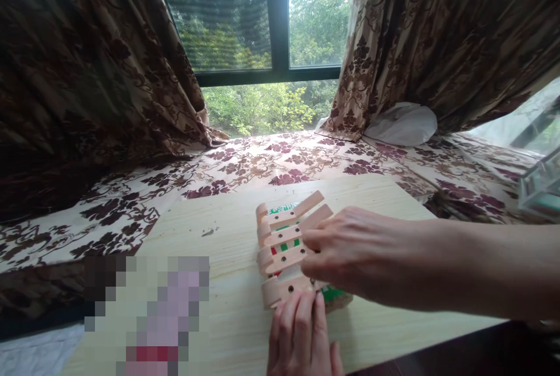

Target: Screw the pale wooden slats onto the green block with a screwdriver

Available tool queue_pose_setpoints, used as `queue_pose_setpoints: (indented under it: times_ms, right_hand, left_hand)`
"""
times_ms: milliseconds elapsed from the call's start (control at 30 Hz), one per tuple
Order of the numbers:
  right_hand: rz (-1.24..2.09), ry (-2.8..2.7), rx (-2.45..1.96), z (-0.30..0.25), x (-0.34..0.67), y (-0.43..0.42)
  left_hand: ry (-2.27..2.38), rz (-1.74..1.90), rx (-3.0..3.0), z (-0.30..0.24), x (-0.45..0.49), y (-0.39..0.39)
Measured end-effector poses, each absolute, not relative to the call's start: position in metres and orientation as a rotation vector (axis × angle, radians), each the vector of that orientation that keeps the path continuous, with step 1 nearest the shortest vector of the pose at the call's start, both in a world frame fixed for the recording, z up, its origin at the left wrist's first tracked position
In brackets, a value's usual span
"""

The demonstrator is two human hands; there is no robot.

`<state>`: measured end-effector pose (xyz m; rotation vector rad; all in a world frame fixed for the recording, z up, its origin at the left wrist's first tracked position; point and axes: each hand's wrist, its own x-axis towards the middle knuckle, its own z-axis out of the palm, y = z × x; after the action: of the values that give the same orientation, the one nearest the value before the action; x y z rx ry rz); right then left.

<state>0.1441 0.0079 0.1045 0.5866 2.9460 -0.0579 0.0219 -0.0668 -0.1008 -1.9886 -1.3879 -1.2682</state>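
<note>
Several flat wooden strips (286, 236) with rounded ends and small holes lie fanned side by side on a light wooden board (210, 259), over a green, white and red packet (284, 210). My right hand (354, 256) reaches in from the right with its fingers curled, pinching the right ends of the middle strips. My left hand (301, 335) comes up from the bottom edge, fingers held together and pressing on the nearest strip.
A brown flowered cloth (245, 163) covers the ledge under the board. Matching curtains (87, 61) hang on both sides of a window (262, 20). A white bundle (402, 124) lies at the back right. A glass box (540, 186) stands at the right edge. A pixelated patch (146, 312) covers the lower left.
</note>
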Motion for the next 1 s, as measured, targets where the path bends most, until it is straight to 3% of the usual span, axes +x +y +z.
queue_pose_setpoints:
  times_ms: [200,433,800,1000]
  right_hand:
    - [-0.034,2.919,0.539,0.097,0.145,0.014]
    - [-0.052,2.870,0.939,0.087,0.150,0.020]
    - [-0.030,2.957,0.491,0.104,0.148,0.010]
    - [-0.098,2.870,0.723,0.093,0.147,0.024]
  left_hand:
    - [-1.403,-1.251,-1.984,-0.101,0.022,-0.067]
    - [-1.398,-1.254,-1.998,-0.100,0.022,-0.067]
    - [-1.380,-1.277,-2.000,-0.101,0.021,-0.067]
    - [-1.384,-1.255,-1.996,-0.102,0.021,-0.067]
